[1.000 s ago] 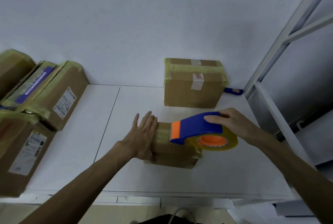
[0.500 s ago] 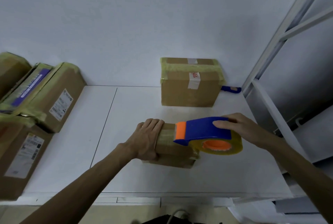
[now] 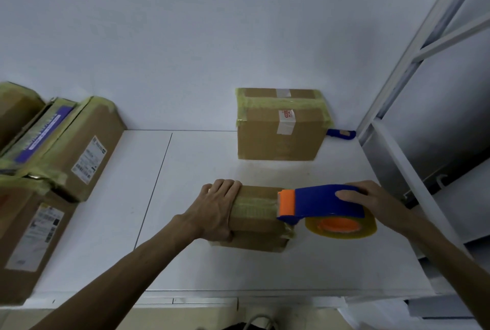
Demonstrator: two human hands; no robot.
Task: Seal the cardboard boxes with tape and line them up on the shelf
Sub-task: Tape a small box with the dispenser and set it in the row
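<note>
Box (image 3: 256, 217) gripped by left hand (image 3: 216, 211) (fingers curled over); right hand (image 3: 368, 203) clasps dispenser (image 3: 322, 203).

Both forearms extended; left hand (image 3: 216, 210) and right hand (image 3: 371, 203) curled, gripping.

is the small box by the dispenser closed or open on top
Closed: the small box has a flat top with tape across it, up to the tape dispenser.

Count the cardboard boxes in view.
5. The held box under the left hand; the back box behind it; at the left, the front box, the middle box and the corner box, cut off by the edge. More may be hidden there.
</note>
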